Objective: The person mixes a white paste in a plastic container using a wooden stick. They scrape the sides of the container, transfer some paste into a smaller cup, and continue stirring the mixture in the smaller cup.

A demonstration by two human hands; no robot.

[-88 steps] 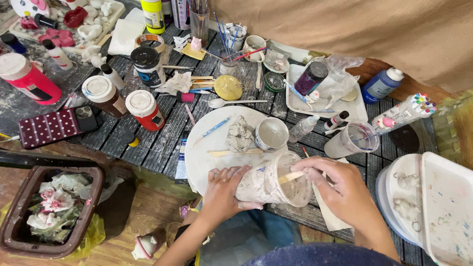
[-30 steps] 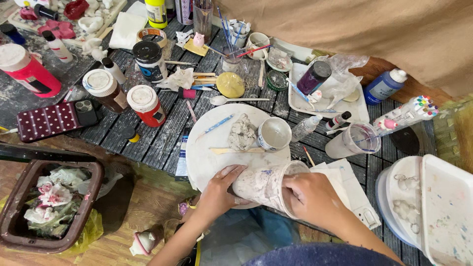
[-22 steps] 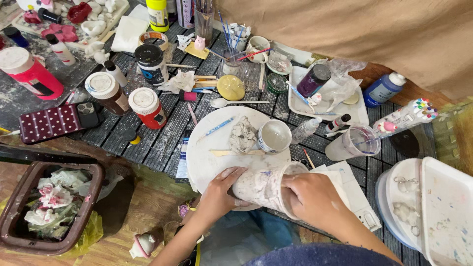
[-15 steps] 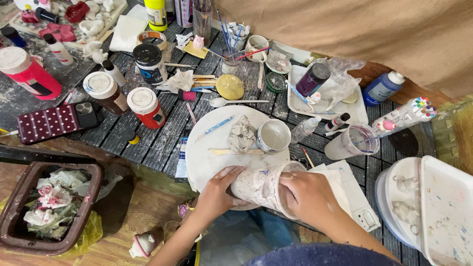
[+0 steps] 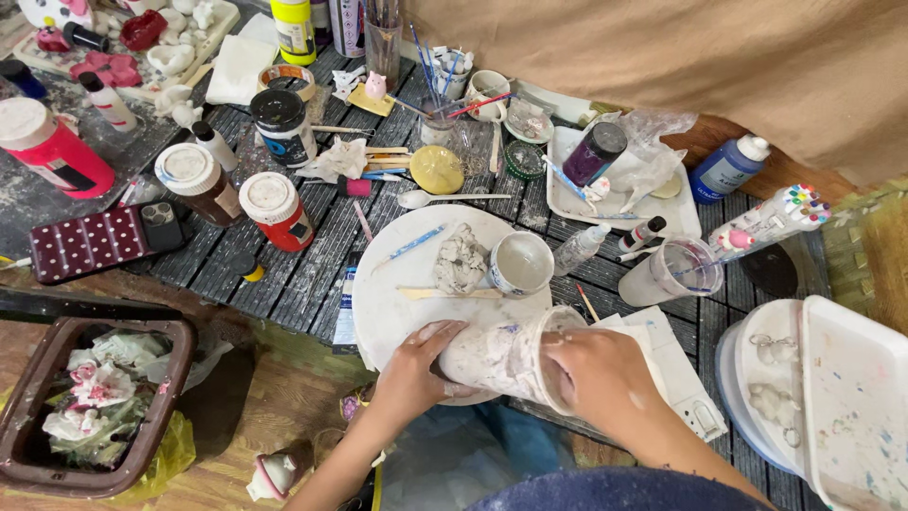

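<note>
Plaster-smeared and translucent, the plastic cup [image 5: 506, 358] lies tipped on its side at the near edge of the round white board [image 5: 392, 303], its mouth pointing toward the person's right. It sits directly between both hands, above the front edge of the dark slatted table [image 5: 303, 274].

Left hand [image 5: 416, 364]: positioned at the closed base end of the cup. Fingers are wrapped around the base, curled closed against its wall and in contact with it. The forearm enters from the lower edge of the view and angles up toward the board.

Right hand [image 5: 596, 378]: positioned at the open rim end of the cup. The back of the hand faces the camera and covers the mouth; the fingers are bent inward at the rim. Whether they reach inside the cup or grip anything else cannot be determined, as the hand hides them. The forearm runs down to the lower right.

Adjacent items on the board: a grey clay lump [image 5: 461, 260], a small white bowl [image 5: 520, 265] just beside it, and a flat wooden stick [image 5: 449, 293] lying just beyond the cup. A white tray [image 5: 662, 364] lies near the right hand.
</note>
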